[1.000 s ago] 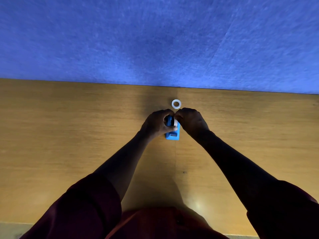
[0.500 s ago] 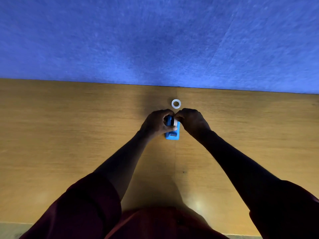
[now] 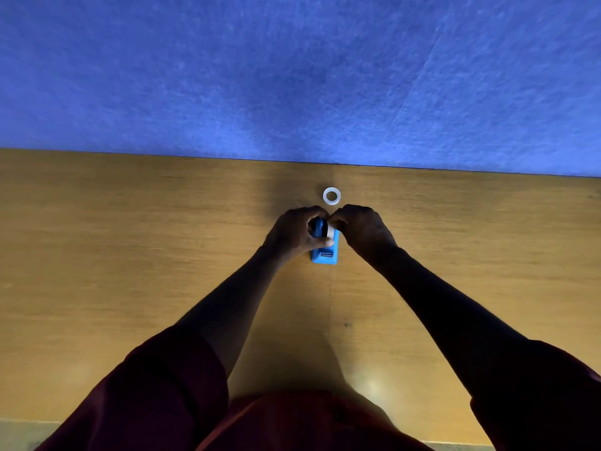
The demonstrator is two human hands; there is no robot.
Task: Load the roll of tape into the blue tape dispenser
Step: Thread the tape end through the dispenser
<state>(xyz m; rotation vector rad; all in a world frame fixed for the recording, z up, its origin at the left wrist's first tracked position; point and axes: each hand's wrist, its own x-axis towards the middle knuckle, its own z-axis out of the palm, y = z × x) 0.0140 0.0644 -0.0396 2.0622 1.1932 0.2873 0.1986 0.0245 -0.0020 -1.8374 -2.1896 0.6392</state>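
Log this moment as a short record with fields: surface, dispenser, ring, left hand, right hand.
surface: wooden table, blue wall behind
dispenser: blue tape dispenser on the table, far end covered by both hands
ring: white ring flat on the table, beyond the hands, untouched
left hand: left hand gripping the dispenser
right hand: right hand pinching at the dispenser's top

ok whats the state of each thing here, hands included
blue tape dispenser: flat on the wooden table, held at its far end by both hands
left hand: wrapped round the dispenser
right hand: fingertips pinching at the dispenser's top
white part: between the hands, mostly hidden
white ring: lying flat on the table, untouched, beyond the hands
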